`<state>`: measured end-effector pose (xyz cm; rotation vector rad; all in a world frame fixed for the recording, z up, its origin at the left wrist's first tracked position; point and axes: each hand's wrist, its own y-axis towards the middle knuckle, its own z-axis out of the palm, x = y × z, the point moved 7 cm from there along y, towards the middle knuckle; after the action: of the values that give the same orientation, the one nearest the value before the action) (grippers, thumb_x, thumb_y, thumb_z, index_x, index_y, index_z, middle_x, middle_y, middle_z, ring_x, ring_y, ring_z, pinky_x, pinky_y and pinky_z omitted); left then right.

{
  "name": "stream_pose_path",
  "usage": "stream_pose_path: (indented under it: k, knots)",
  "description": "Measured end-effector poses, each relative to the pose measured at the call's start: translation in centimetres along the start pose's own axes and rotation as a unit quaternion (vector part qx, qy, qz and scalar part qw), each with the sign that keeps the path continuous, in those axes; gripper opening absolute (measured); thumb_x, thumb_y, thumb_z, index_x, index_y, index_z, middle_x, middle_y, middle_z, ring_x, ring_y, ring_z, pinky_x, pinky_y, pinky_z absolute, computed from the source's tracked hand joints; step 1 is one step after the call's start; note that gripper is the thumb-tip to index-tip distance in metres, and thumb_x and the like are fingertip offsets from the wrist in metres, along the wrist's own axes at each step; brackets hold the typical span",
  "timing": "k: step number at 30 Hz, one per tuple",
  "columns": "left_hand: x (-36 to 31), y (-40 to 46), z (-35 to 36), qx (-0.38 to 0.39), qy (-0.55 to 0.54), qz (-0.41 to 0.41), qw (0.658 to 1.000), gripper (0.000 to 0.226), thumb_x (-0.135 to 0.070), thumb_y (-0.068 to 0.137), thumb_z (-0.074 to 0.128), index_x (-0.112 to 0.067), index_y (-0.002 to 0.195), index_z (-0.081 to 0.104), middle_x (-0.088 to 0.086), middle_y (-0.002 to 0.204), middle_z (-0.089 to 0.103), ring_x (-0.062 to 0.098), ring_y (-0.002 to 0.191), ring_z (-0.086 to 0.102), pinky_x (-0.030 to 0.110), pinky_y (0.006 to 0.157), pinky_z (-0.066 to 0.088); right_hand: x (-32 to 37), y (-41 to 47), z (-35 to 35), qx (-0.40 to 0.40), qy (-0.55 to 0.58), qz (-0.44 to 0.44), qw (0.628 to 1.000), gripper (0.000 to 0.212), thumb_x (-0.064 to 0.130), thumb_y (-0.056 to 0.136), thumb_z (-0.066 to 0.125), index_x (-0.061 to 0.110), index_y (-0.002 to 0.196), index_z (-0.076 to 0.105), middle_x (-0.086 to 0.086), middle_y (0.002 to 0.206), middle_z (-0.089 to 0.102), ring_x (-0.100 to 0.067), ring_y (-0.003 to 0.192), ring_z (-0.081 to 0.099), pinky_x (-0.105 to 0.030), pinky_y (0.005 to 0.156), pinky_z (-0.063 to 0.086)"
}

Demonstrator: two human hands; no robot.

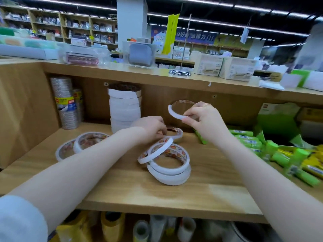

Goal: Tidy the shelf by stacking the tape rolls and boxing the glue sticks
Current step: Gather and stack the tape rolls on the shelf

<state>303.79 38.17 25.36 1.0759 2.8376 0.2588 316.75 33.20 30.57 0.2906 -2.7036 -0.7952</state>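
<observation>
Tape sorting under way on wooden shelf (122, 193). Right hand (202, 117) pinches a thin white tape roll (174, 114) by its rim, lifted clear of the shelf, probably to carry it left to the tall white stack (125, 109) at the far wall. Left hand (152, 127) has fingers curled on a roll lying flat (176, 133), likely to gather it next. Nearer, a leaning roll (153, 152) rests on a low pile (170, 168); two more rolls (82, 145) overlap at left. Silver-wrapped rolls (64, 102) stand far left. Green glue sticks (248, 142) lie loose at right beside an open green box (277, 126), none boxed yet as far as can be seen. Leaning roll may slide if the pile is nudged.
</observation>
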Motion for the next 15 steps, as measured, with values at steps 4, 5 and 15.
stream_pose_path:
  k: [4, 5, 15]
  knots:
    - [1.9, -0.4, 0.8, -0.029, -0.047, -0.094, 0.994, 0.04, -0.041, 0.085, 0.058, -0.019, 0.119, 0.055, 0.004, 0.114, 0.053, 0.02, 0.099, 0.053, 0.03, 0.079, 0.046, -0.6, 1.4, 3.8, 0.065, -0.001, 0.01, 0.998, 0.021, 0.03, 0.086, 0.062, 0.017, 0.1, 0.071, -0.003, 0.107, 0.054, -0.018, 0.101, 0.05, -0.03, 0.085, 0.042]
    - [2.2, -0.6, 1.1, -0.032, -0.049, -0.108, 0.992, 0.041, -0.043, 0.085, 0.058, -0.019, 0.119, 0.054, 0.005, 0.112, 0.056, 0.021, 0.098, 0.054, 0.03, 0.079, 0.045, -0.8, 1.7, 4.7, 0.087, 0.01, 0.015, 0.996, 0.018, 0.03, 0.086, 0.063, 0.018, 0.098, 0.071, -0.002, 0.105, 0.054, -0.018, 0.1, 0.051, -0.028, 0.085, 0.042]
    - [3.1, -1.1, 1.8, -0.088, -0.112, -0.163, 0.976, 0.04, -0.045, 0.084, 0.058, -0.015, 0.109, 0.056, 0.005, 0.103, 0.065, 0.022, 0.092, 0.06, 0.038, 0.078, 0.05, -1.9, 1.1, 7.2, 0.176, 0.046, -0.033, 0.983, 0.029, 0.033, 0.08, 0.069, 0.022, 0.106, 0.064, 0.003, 0.106, 0.047, -0.011, 0.099, 0.048, -0.019, 0.086, 0.034]
